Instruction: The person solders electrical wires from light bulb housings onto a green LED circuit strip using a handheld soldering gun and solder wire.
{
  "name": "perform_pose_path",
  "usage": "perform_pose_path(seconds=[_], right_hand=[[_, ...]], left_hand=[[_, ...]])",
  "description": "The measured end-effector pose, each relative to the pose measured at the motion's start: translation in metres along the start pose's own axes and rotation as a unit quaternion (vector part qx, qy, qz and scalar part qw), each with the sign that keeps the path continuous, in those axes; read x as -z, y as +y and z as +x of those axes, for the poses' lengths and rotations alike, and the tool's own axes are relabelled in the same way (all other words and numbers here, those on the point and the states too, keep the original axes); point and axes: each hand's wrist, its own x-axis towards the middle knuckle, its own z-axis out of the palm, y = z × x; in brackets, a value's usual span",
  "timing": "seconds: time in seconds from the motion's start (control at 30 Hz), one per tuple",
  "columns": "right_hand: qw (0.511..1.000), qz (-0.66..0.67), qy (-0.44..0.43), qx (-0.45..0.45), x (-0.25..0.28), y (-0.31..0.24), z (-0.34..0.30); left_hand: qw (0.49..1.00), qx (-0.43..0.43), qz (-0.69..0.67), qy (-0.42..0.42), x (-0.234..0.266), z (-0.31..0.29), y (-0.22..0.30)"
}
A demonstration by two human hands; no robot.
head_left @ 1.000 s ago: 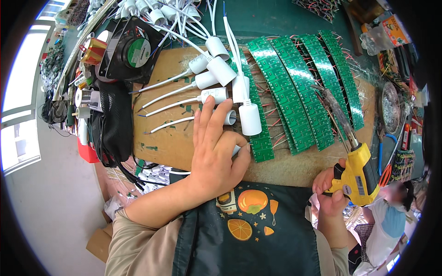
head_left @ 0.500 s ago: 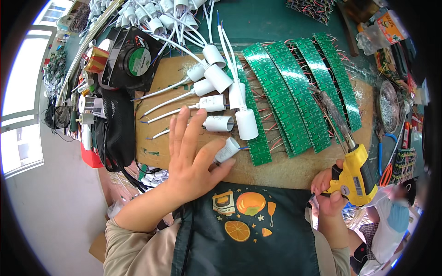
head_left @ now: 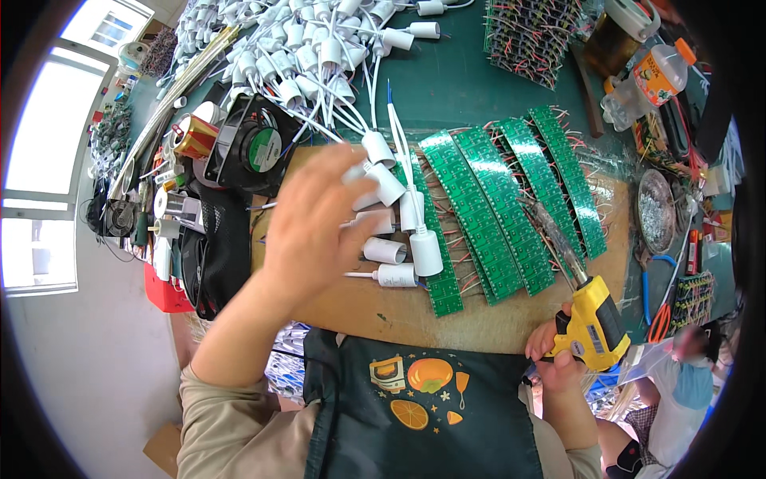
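Observation:
My left hand hovers, blurred by motion, over several white lamp holders with cables, its fingers stretched out and nothing visible in them. One lamp holder lies nearest to me on the brown board, its cable toward the left. Two more, a holder and one behind it, lie against the green circuit board strips. My right hand is closed around the handle of a yellow soldering gun. Its metal tip points up and left over the strips.
A heap of white lamp holders covers the far left. A black fan stands left of the brown board. On the right are a metal dish, blue-handled pliers and a bottle. Another person is at lower right.
My left hand has let go of the nearest lamp holder and moved up and away over the others. The holder now lies straighter on the board. My right hand keeps the soldering gun.

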Motion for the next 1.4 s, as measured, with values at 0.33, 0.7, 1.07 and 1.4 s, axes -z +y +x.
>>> perform_pose_path(seconds=[0.33, 0.7, 1.07, 1.4], right_hand=[[1.000, 0.000, 0.002, 0.016, -0.003, 0.000, 0.003], [0.999, 0.032, -0.007, 0.006, -0.003, -0.001, 0.004], [0.999, 0.020, 0.015, 0.023, -0.002, 0.001, 0.005], [0.997, -0.053, -0.050, -0.026, 0.005, -0.004, -0.020]], left_hand=[[0.987, 0.006, 0.159, 0.009, -0.067, 0.138, -0.100], [0.969, -0.043, 0.195, -0.148, -0.100, 0.179, -0.125], [0.978, -0.186, 0.099, 0.011, 0.100, 0.120, 0.034], [0.978, -0.013, -0.117, -0.171, 0.014, -0.034, 0.075]])
